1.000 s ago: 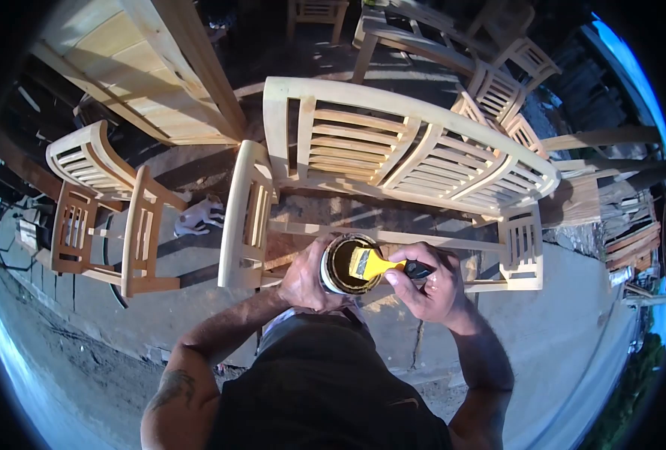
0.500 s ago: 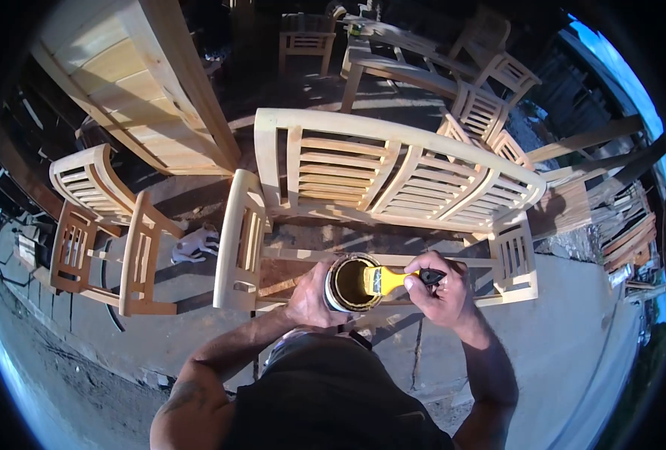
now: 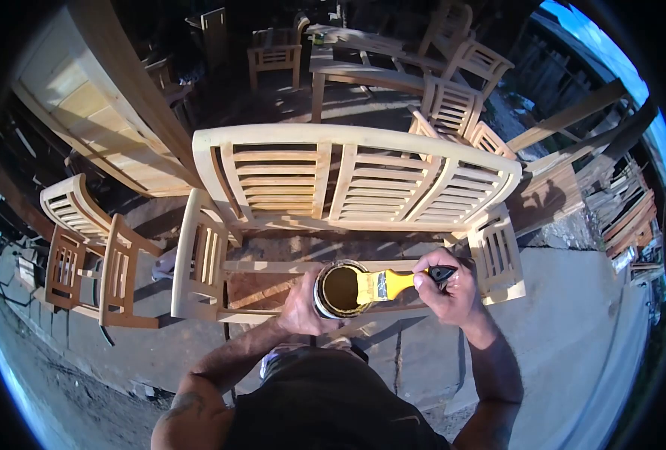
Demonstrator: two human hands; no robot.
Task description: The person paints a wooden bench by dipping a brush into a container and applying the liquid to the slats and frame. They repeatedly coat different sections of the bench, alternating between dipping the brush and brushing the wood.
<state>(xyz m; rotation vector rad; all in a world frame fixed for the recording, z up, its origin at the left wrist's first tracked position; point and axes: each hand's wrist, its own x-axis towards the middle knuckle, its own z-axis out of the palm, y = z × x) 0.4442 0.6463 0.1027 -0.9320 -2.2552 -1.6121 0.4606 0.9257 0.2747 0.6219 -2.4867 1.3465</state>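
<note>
My left hand [image 3: 303, 306] is wrapped round the side of an open can [image 3: 320, 292] with brownish liquid inside and smears on its rim. In my right hand [image 3: 447, 288] is a yellow paintbrush [image 3: 398, 282] with a black handle end, gripped between thumb and fingers. Its pale yellow bristles lie at the can's right rim, overlapping the opening in this view. Just beyond both hands stands a bare wooden bench [image 3: 273, 135] with a slatted back, armrests and an open seat frame.
A slatted wooden armchair [image 3: 115, 270] stands at the left, near a tall wooden panel [image 3: 70, 97]. Behind the bench are a wooden table [image 3: 370, 75] and several chairs [image 3: 453, 105]. Stacked boards [image 3: 629, 225] lie at the right, on the concrete ground's edge.
The view has shifted, so the bench and chairs sit further left. The brush has moved slightly back from the can's opening towards the right, showing more of its bristles.
</note>
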